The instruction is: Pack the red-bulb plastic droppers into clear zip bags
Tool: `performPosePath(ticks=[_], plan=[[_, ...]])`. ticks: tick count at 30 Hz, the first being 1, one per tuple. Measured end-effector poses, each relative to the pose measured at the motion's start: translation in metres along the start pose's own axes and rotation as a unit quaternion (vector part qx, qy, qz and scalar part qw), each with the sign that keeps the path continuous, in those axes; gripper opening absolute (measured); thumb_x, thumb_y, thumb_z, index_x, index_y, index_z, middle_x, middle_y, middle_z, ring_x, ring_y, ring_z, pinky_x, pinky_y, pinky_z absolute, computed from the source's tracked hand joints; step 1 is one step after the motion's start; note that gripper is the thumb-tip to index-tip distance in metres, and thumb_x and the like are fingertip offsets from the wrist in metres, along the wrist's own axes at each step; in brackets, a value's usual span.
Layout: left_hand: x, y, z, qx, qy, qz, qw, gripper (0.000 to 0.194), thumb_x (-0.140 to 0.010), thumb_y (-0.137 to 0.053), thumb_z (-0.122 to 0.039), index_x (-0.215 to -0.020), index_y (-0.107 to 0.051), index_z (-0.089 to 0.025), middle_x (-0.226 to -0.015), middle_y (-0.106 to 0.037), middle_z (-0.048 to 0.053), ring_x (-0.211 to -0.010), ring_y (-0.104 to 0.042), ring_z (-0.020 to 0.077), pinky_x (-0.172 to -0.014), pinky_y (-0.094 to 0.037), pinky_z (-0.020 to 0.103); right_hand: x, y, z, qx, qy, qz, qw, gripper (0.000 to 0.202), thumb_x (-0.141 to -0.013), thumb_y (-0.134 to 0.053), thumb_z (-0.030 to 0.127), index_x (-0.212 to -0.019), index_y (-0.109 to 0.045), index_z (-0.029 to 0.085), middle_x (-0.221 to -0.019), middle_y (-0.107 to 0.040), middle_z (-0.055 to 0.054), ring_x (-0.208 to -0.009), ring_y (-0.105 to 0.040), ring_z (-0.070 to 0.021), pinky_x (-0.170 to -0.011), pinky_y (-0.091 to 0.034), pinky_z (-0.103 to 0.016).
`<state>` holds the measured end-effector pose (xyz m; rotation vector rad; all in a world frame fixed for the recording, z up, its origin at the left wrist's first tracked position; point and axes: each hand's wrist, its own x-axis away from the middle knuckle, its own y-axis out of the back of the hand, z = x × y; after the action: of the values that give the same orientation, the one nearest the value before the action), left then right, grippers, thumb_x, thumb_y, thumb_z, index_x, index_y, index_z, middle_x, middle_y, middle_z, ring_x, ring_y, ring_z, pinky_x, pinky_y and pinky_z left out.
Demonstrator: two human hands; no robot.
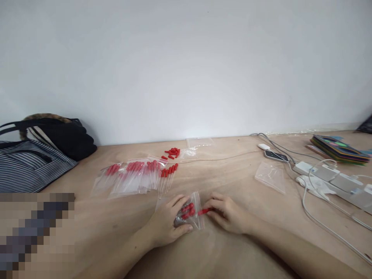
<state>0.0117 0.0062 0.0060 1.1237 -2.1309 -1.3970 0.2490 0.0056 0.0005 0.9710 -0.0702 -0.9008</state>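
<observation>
A clear zip bag (197, 209) with several red-capped droppers inside lies between my hands, its opening facing right. My left hand (171, 221) is wrapped over the bag's left part, thumb along the near edge and fingers along the far edge. In my right hand (225, 213), thumb and fingers pinch a red-capped dropper (204, 211) at the bag's mouth. Whether its tip is inside the bag is hard to see. Beyond my left hand, several loose droppers (167, 173) lie next to filled bags (132, 180).
Loose red caps (173, 152) and thin clear tubes (189, 153) lie near the wall. To the right are an unfilled bag (270, 177), a black device (276, 156), a power strip (344, 184) with cables and colourful boards (338, 149). A striped bag (31, 164) stands left.
</observation>
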Motion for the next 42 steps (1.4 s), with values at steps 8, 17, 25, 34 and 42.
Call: performPosePath(ticks=[8, 17, 25, 34, 42], plan=[[0.0, -0.001, 0.0, -0.003, -0.009, -0.01, 1.0, 0.063, -0.071, -0.064, -0.039, -0.126, -0.041, -0.02, -0.124, -0.049, 0.011, -0.112, -0.047, 0.0279, -0.093, -0.041, 0.042, -0.023, -0.028, -0.003, -0.196, -0.155, -0.046, 0.967, 0.01, -0.067, -0.058, 0.008, -0.067, -0.053, 0.016, -0.056, -0.051, 0.006, -0.05, -0.045, -0.0071, -0.048, -0.035, -0.017], [-0.002, -0.001, 0.001, -0.01, -0.002, 0.002, 1.0, 0.063, -0.073, -0.061, -0.046, -0.126, -0.042, -0.017, -0.125, -0.049, 0.014, -0.114, -0.046, 0.029, -0.094, -0.04, 0.044, -0.028, -0.042, -0.004, -0.218, -0.187, -0.061, 0.956, 0.014, -0.063, -0.064, 0.012, -0.058, -0.051, 0.016, -0.055, -0.052, 0.005, -0.052, -0.045, -0.0075, -0.053, -0.036, -0.019], [0.0, 0.0, 0.0, -0.021, 0.024, 0.017, 0.999, 0.068, -0.072, -0.062, -0.043, -0.129, -0.039, -0.016, -0.129, -0.046, 0.015, -0.117, -0.043, 0.03, -0.095, -0.038, 0.045, -0.07, -0.009, -0.051, 0.019, -0.082, -0.088, 0.993, 0.011, -0.077, -0.049, 0.01, -0.079, -0.059, 0.014, -0.071, -0.058, -0.002, -0.065, -0.052, -0.0124, -0.064, -0.041, -0.024], [0.005, 0.0, 0.002, -0.027, 0.002, 0.002, 1.0, 0.066, -0.071, -0.063, -0.043, -0.128, -0.041, -0.019, -0.125, -0.049, 0.013, -0.113, -0.045, 0.0297, -0.095, -0.038, 0.046, -0.148, -0.024, -0.046, 0.318, 0.049, 0.05, 0.945, 0.042, -0.08, -0.045, 0.013, -0.119, -0.049, 0.027, -0.121, -0.043, -0.009, -0.104, -0.039, -0.0251, -0.084, -0.032, -0.039], [0.004, -0.003, 0.005, -0.023, -0.016, -0.005, 1.0, 0.066, -0.071, -0.062, -0.045, -0.127, -0.041, -0.018, -0.123, -0.05, 0.013, -0.111, -0.047, 0.0297, -0.094, -0.039, 0.045, -0.143, -0.015, -0.05, 0.383, 0.09, 0.077, 0.916, 0.027, -0.087, -0.04, 0.02, -0.11, -0.052, 0.024, -0.115, -0.05, -0.008, -0.1, -0.038, -0.0239, -0.081, -0.029, -0.038]])
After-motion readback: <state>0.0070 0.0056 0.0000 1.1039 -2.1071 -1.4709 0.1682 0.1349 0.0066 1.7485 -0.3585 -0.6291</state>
